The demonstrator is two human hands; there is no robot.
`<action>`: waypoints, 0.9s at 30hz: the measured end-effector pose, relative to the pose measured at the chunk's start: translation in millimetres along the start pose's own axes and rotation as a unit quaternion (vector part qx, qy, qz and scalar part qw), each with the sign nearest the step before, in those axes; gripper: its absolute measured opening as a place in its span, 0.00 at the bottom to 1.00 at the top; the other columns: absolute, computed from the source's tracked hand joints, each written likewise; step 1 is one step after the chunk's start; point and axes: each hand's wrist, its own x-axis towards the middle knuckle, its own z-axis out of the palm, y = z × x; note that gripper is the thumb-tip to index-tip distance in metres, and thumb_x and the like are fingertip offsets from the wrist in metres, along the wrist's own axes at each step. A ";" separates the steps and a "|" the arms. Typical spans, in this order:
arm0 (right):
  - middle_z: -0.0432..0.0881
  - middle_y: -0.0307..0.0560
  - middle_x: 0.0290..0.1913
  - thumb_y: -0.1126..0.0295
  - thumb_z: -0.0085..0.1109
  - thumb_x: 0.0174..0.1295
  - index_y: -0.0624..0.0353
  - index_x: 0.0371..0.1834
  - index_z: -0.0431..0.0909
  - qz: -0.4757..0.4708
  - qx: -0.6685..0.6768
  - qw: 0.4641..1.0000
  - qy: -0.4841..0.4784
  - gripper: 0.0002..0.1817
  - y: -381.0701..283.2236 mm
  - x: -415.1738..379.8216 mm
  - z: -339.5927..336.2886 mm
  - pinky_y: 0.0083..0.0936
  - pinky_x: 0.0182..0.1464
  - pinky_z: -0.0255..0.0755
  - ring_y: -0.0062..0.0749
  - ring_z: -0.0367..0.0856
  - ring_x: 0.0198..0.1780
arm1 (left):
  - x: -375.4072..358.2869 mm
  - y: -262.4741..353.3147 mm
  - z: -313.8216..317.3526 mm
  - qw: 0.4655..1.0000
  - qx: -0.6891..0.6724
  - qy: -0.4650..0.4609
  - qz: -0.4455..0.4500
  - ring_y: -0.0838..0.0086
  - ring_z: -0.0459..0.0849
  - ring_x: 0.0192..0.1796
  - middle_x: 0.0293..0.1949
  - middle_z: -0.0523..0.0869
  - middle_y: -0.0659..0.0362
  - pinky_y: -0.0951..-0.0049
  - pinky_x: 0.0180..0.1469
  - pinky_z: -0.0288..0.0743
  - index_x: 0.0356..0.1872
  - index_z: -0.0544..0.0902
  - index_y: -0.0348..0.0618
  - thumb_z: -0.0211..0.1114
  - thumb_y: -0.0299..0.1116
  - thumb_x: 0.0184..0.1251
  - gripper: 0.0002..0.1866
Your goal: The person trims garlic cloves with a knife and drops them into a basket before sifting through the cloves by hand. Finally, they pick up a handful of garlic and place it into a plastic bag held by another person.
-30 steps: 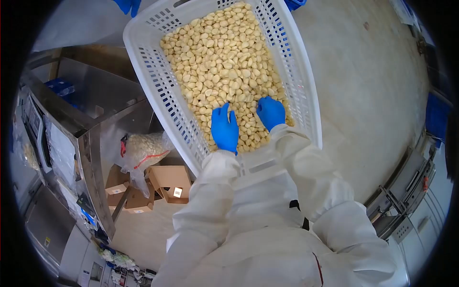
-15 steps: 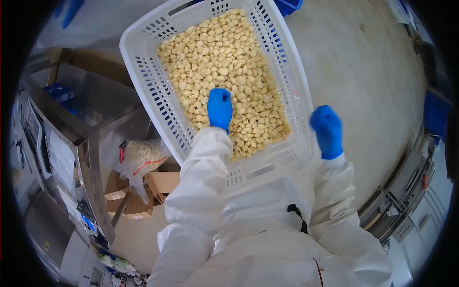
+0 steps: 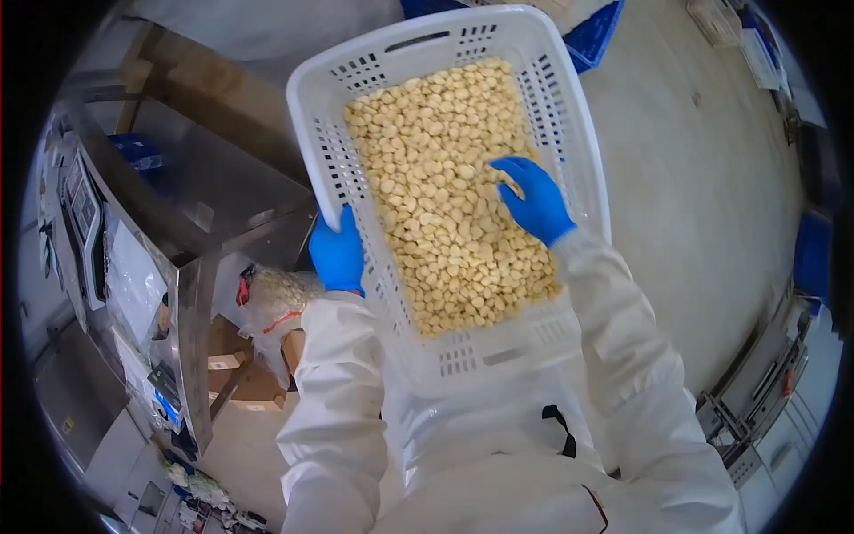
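Note:
A white plastic basket (image 3: 591, 156) with slotted walls stands in front of me, holding a thick layer of small, pale cream, rounded bean-like pieces (image 3: 436, 169). My left hand (image 3: 338, 256), in a blue glove, grips the basket's left rim with the thumb over the edge. Its other fingers are partly hidden. Over the right side of the pieces is my right hand (image 3: 536, 201), also gloved in blue, thumb and fingers curved and apart, fingertips right at the surface of the heap.
Left of the basket stands a metal-framed table (image 3: 197, 311). Below it are a clear bag of pale pieces (image 3: 277, 294) and opened cardboard boxes (image 3: 253, 383). A blue crate (image 3: 594, 37) lies beyond the basket's far right corner, and grey floor (image 3: 703, 205) stretches to the right.
My left hand has left the pieces for the basket's left rim. My right hand has come from outside the right rim to over the pieces, its fingers opened. The basket appears lower and further right.

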 end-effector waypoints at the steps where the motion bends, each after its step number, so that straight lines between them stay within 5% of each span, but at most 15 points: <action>1: 0.78 0.52 0.55 0.67 0.60 0.60 0.52 0.57 0.76 -0.046 -0.015 0.999 -0.024 0.20 10.0 33.5 23.4 0.38 0.58 0.70 0.48 0.76 0.57 | -1.5 3.0 5.8 0.999 -0.016 0.007 -0.045 0.51 0.85 0.40 0.39 0.86 0.44 0.58 0.43 0.77 0.49 0.79 0.32 0.65 0.38 0.63 0.20; 3: 0.78 0.51 0.56 0.61 0.59 0.61 0.51 0.60 0.74 -0.124 -0.059 0.990 -0.023 0.23 25.3 106.6 62.7 0.36 0.60 0.69 0.47 0.75 0.58 | -5.0 19.1 1.3 0.997 0.052 0.014 -0.059 0.51 0.86 0.40 0.39 0.86 0.45 0.59 0.43 0.77 0.48 0.80 0.34 0.64 0.39 0.64 0.19; 7: 0.68 0.46 0.67 0.42 0.58 0.56 0.39 0.62 0.73 -0.039 -0.195 0.977 -0.082 0.31 18.9 193.7 144.2 0.56 0.67 0.55 0.51 0.63 0.68 | -3.4 23.8 0.8 0.987 0.136 0.014 -0.089 0.53 0.86 0.41 0.39 0.86 0.45 0.60 0.43 0.77 0.45 0.81 0.35 0.64 0.40 0.64 0.18; 8: 0.66 0.45 0.69 0.38 0.58 0.55 0.36 0.62 0.73 0.001 -0.251 0.963 -0.098 0.32 6.3 194.3 152.7 0.61 0.68 0.51 0.52 0.60 0.70 | -4.8 15.1 4.2 0.993 0.099 0.045 -0.047 0.47 0.84 0.36 0.33 0.84 0.40 0.52 0.38 0.77 0.46 0.80 0.35 0.66 0.44 0.60 0.22; 13: 0.60 0.41 0.72 0.33 0.58 0.51 0.29 0.61 0.74 -0.030 -0.240 0.935 -0.260 0.34 -9.0 128.0 143.9 0.67 0.69 0.41 0.55 0.52 0.73 | -6.1 20.2 1.5 0.991 0.111 0.023 -0.072 0.46 0.83 0.33 0.31 0.83 0.41 0.52 0.35 0.76 0.37 0.79 0.35 0.65 0.44 0.61 0.18; 17: 0.63 0.42 0.71 0.36 0.62 0.49 0.31 0.58 0.77 -0.050 -0.236 0.902 -0.357 0.32 -29.4 74.8 87.4 0.73 0.64 0.51 0.59 0.54 0.72 | -3.8 21.8 3.1 0.991 0.125 0.037 -0.044 0.47 0.82 0.32 0.30 0.82 0.42 0.53 0.34 0.75 0.35 0.79 0.36 0.64 0.42 0.62 0.17; 21: 0.72 0.40 0.63 0.43 0.59 0.55 0.38 0.52 0.81 0.016 -0.135 0.914 -0.381 0.24 -24.2 104.1 69.3 0.47 0.61 0.68 0.46 0.70 0.64 | -4.0 20.2 3.3 0.992 0.119 0.035 -0.038 0.47 0.81 0.31 0.30 0.82 0.42 0.53 0.34 0.74 0.36 0.79 0.36 0.64 0.42 0.62 0.16; 22: 0.79 0.43 0.55 0.49 0.55 0.60 0.42 0.51 0.81 0.093 -0.067 0.915 -0.386 0.20 -35.8 124.0 65.1 0.37 0.56 0.72 0.40 0.77 0.56 | -3.6 21.3 2.8 0.991 0.120 0.031 -0.041 0.47 0.81 0.31 0.30 0.82 0.43 0.54 0.34 0.74 0.36 0.79 0.36 0.64 0.42 0.62 0.16; 24: 0.82 0.44 0.50 0.52 0.53 0.61 0.43 0.49 0.81 0.033 -0.128 0.951 -0.280 0.17 -31.2 148.4 75.5 0.38 0.54 0.73 0.42 0.80 0.51 | -3.8 25.0 -0.3 0.991 0.124 0.022 -0.049 0.47 0.81 0.31 0.29 0.82 0.43 0.54 0.34 0.74 0.35 0.79 0.36 0.64 0.42 0.62 0.16; 27: 0.84 0.49 0.42 0.58 0.49 0.63 0.50 0.40 0.83 0.144 -0.105 0.964 -0.198 0.14 -9.3 170.3 87.8 0.41 0.48 0.75 0.49 0.81 0.45 | -4.8 25.1 1.6 0.985 0.162 0.029 -0.047 0.47 0.82 0.31 0.30 0.82 0.43 0.54 0.34 0.75 0.36 0.79 0.35 0.64 0.42 0.62 0.16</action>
